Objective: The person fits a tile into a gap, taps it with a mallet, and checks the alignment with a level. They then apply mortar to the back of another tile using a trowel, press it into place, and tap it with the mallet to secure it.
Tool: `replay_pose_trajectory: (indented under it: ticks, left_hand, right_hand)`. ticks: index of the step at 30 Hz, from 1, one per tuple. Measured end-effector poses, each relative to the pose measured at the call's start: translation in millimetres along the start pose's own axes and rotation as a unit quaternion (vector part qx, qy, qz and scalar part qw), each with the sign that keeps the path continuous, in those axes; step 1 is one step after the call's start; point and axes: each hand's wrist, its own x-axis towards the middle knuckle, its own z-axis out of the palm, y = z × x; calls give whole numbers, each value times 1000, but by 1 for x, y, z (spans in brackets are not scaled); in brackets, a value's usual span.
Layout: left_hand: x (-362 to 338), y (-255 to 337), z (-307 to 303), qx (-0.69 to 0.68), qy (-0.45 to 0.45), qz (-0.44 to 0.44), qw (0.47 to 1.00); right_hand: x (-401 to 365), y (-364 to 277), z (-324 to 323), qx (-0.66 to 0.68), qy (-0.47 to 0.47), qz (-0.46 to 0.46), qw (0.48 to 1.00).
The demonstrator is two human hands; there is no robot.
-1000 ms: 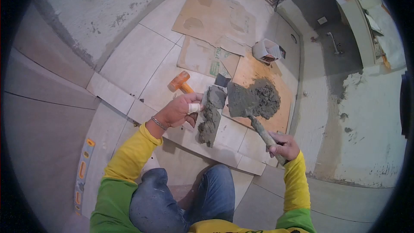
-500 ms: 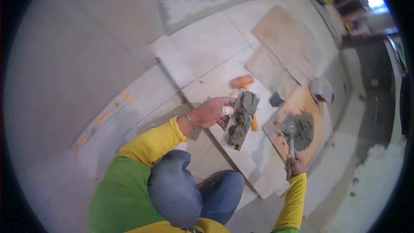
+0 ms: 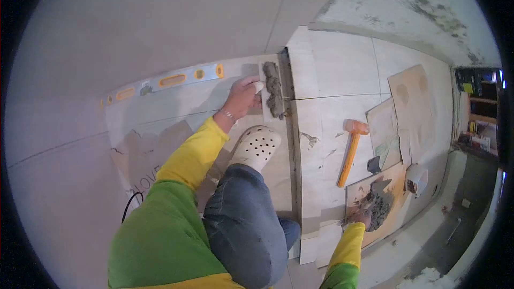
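Note:
My left hand (image 3: 243, 97) grips a narrow strip of tile (image 3: 263, 69) by its left edge. A thick, lumpy ridge of grey mortar (image 3: 273, 92) runs along the strip's face. The strip is upright in view, close beside the dark gap (image 3: 289, 75) along the raised tiled step. My right hand (image 3: 360, 216) is low over a wooden board (image 3: 395, 182), at the edge of a heap of wet mortar (image 3: 381, 203). It is closed around a trowel, whose blade is hard to make out against the mortar.
A mallet with an orange head (image 3: 356, 127) lies on the step tiles (image 3: 342, 69). Beyond it are cardboard sheets (image 3: 412, 96), a small dark block (image 3: 373, 165) and a white bucket (image 3: 416, 179). A spirit level (image 3: 174, 79) rests at the left wall, and my shoe (image 3: 257, 147) stands below the step.
The view has swung round to the right. My left hand has carried the mortar-covered strip from above the step to its edge. My right hand has moved closer to the mortar heap.

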Motion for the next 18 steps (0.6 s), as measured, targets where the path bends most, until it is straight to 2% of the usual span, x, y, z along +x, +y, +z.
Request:
replay_pose_trajectory:
  ticks: [3,5,7,8,10,12,13,14,16,17,18]
  left_hand:
    - [19,-1,4,52,57,22,997]
    - [40,-5,2,95,47,41,994]
    - [57,-7,2,141,31,59,988]
    - [62,-7,5,159,40,72,984]
    - [74,-12,13,178,43,85,979]
    - [88,-23,21,167,87,100,977]
    - [89,-24,25,167,84,97,978]
    - [90,-24,29,205,91,103,969]
    - [97,-28,36,241,93,109,960]
    - [106,-35,36,270,103,131,948]
    - [112,-39,37,299,114,154,935]
  right_hand:
    - [-12,-29,-15,-167,56,-97,980]
    - [-38,-55,-24,-203,72,-131,968]
    - [-94,-94,-26,-253,104,-219,937]
    - [-113,-86,-20,-73,97,-261,958]
    - [-178,-111,-18,-156,66,-298,939]
    - [-245,-127,-6,-137,21,-351,926]
    - [-273,-115,3,-125,-31,-305,944]
    - [-298,-103,12,-90,-54,-353,930]
    - [-334,-98,24,18,-194,-291,937]
    - [-347,-86,33,18,-190,-290,938]
    - [-355,-68,49,11,-206,-228,951]
